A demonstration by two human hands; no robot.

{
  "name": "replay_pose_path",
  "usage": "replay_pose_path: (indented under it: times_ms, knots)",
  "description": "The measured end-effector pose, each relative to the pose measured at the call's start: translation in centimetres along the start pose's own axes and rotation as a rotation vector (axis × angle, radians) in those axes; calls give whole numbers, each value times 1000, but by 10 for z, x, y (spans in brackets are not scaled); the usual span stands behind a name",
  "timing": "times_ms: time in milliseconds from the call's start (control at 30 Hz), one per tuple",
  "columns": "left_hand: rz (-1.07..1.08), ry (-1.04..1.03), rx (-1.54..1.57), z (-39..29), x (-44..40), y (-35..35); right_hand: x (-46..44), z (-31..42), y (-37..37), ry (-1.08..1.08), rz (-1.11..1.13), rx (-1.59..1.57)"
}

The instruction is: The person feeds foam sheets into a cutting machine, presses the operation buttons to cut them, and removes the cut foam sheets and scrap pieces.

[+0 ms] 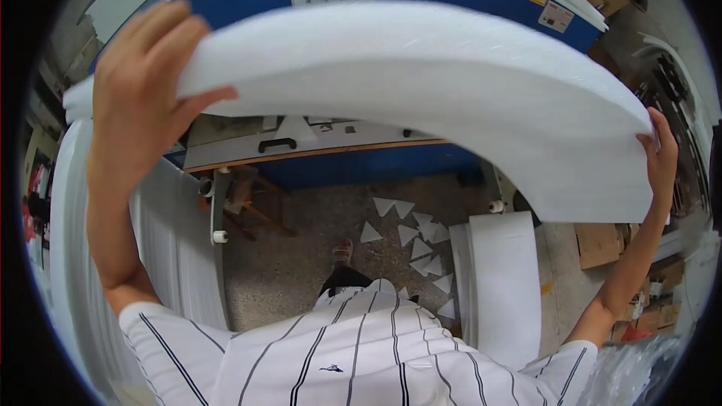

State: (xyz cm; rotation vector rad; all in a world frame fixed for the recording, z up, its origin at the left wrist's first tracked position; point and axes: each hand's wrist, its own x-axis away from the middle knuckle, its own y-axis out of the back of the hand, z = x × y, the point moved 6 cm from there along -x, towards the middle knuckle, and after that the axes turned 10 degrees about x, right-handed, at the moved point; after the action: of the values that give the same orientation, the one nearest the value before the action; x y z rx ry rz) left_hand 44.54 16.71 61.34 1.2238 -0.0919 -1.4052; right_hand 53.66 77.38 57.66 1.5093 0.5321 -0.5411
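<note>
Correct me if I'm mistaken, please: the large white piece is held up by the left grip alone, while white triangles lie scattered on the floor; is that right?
Not quite: the left grip isn't alone. The head view shows the right grip also holding the large white piece, at its other end. White triangles do lie scattered on the floor.

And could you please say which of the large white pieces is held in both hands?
The wide piece raised between the left hand and right hand; the left stack and lower-right stack are in neither hand.
</note>
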Motion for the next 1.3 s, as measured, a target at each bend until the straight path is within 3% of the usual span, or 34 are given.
replay_pose_path:
  times_ms: [233, 300, 500, 700, 800, 900, 1000, 1100, 1233, 1300]
  knots:
    - [79, 170, 71, -30, 129, -27, 25, 106, -50, 263, -103, 47]
    - [50, 186, 100, -52, 175, -47, 54, 124, -68, 242, -85, -31]
    - [-9, 347, 79, -124, 285, -124, 153, 148, -160, 103, 6, 141]
    - [61, 561, 198, -170, 342, -187, 252, 142, -248, -239, 24, 94]
    - [253, 654, 378, -178, 354, -199, 277, 143, -269, -398, 99, 147]
    - [372, 661, 449, -186, 365, -210, 306, 134, -288, -764, 16, 197]
    - [440, 639, 529, -191, 369, -217, 363, 110, -340, -1232, 33, -385]
    - [530, 628, 593, -188, 368, -217, 392, 104, -373, -1275, -262, -1473]
    - [514, 650, 817, -168, 381, -214, 388, 108, -363, -1413, -299, -1519]
    - [463, 830, 615, -134, 434, -246, 388, 101, -371, -1481, -250, -1346]
